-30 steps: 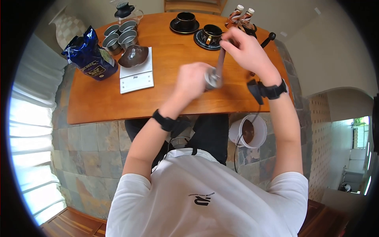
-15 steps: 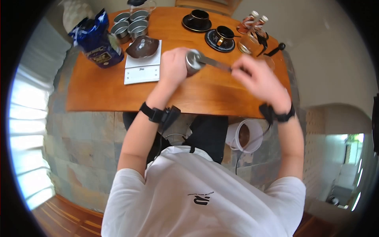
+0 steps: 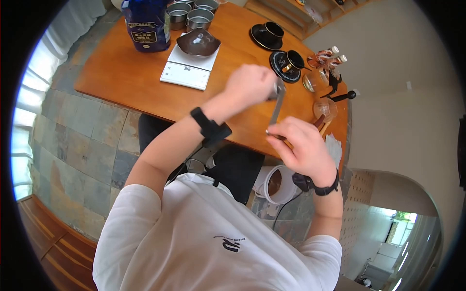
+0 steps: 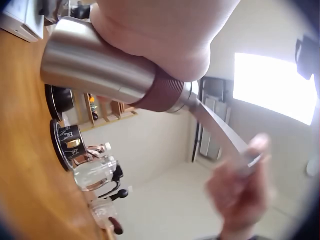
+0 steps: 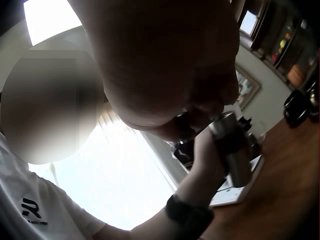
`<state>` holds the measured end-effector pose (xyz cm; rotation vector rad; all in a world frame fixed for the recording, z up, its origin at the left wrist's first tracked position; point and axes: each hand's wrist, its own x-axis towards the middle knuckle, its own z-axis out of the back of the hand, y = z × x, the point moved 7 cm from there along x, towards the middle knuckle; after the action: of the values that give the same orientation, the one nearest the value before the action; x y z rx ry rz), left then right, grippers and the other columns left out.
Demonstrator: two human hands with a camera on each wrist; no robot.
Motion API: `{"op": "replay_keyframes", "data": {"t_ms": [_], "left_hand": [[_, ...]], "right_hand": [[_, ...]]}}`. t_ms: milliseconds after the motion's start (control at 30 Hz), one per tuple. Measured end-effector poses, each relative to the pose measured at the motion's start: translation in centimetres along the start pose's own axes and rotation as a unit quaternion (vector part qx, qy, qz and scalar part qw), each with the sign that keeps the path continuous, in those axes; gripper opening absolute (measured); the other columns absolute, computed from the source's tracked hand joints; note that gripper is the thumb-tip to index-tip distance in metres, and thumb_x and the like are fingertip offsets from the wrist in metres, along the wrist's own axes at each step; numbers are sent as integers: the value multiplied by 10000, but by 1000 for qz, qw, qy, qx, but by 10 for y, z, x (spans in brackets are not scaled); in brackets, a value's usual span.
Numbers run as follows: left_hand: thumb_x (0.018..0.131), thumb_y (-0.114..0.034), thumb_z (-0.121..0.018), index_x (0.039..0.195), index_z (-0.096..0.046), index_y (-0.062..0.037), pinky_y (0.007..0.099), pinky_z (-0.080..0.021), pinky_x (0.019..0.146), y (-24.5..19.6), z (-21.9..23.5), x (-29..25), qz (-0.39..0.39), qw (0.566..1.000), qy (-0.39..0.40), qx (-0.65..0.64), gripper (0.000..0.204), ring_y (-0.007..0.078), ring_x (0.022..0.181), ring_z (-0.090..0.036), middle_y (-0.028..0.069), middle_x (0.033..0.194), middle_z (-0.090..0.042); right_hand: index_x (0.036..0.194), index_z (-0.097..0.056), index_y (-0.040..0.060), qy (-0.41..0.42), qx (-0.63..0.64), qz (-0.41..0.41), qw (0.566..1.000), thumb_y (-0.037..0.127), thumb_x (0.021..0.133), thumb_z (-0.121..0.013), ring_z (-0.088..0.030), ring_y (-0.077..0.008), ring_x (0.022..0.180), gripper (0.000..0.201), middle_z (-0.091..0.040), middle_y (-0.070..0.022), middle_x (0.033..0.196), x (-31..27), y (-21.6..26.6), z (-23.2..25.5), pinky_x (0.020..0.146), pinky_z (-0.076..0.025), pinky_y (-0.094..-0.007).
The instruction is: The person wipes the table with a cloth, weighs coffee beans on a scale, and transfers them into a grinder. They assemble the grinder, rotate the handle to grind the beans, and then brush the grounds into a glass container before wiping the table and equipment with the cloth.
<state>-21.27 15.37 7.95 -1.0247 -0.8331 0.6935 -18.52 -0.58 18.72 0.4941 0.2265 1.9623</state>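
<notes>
My left hand (image 3: pixel 250 86) grips a hand coffee grinder, raised above the table. Its steel body (image 4: pixel 95 62) with a brown grip band (image 4: pixel 161 92) shows clearly in the left wrist view; from the head most of it is hidden behind the fingers. From the grinder's top a flat metal crank arm (image 3: pixel 277 110) reaches toward my body. At the arm's outer end my right hand (image 3: pixel 303 145) holds the crank's knob, the fingers curled around it. The knob itself is largely covered, and the right hand is blurred in the left wrist view.
A white scale (image 3: pixel 183 76) carries a dark bowl (image 3: pixel 199 42). Beside it stand a blue bag (image 3: pixel 145 29) and several metal cups (image 3: pixel 199 20). Black cups (image 3: pixel 294 59) on saucers, bottles (image 3: pixel 335 62) and a glass pot (image 3: pixel 313 81) are farther right. Below the edge is a white bucket (image 3: pixel 290 189).
The right hand has swung the crank from pointing away, past the right side, to pointing toward my body. The left hand keeps its hold on the grinder. The head view has tilted.
</notes>
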Motion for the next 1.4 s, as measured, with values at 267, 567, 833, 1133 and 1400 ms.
{"op": "replay_keyframes", "data": {"t_ms": [267,567,833,1133,1400], "left_hand": [[934,-256,-434,789,-709,17,377,-508,544,0,15,-20,-34,994,9,-100,414,240,563,-656,172,681,-680],[896,-245,-514,752,-677,-11,397,-525,637,-17,-39,-53,-85,990,116,12,319,356,660,-658,178,690,-671],[914,-227,-509,734,-652,36,410,-527,579,10,11,-10,-67,998,19,-9,350,310,610,-657,191,695,-674],[936,-216,-435,815,-702,38,358,-514,526,-12,10,-33,-72,992,40,-98,388,231,557,-656,153,681,-685],[920,-290,-448,787,-700,-18,440,-543,607,-29,-48,-61,-167,976,92,103,394,351,609,-667,216,700,-673]], "right_hand": [[1016,-623,24,-55,46,-240,968,123,906,-649,-626,-179,678,150,-647,-109,753,-22,-111,22,635,-495,-295],[1037,-602,28,-123,18,-150,981,114,893,-641,-643,-324,749,172,-635,-161,847,32,-80,32,662,-510,-367],[954,-633,45,6,61,-17,998,86,839,-679,-638,-282,759,130,-644,-114,871,-6,4,0,670,-520,-357],[1010,-612,19,-105,68,-221,967,96,900,-642,-571,-182,611,138,-605,-85,715,-31,-110,23,583,-461,-293],[998,-627,24,-152,13,-11,988,76,871,-662,-621,-226,696,142,-613,-110,789,23,-25,32,609,-488,-320]]}}
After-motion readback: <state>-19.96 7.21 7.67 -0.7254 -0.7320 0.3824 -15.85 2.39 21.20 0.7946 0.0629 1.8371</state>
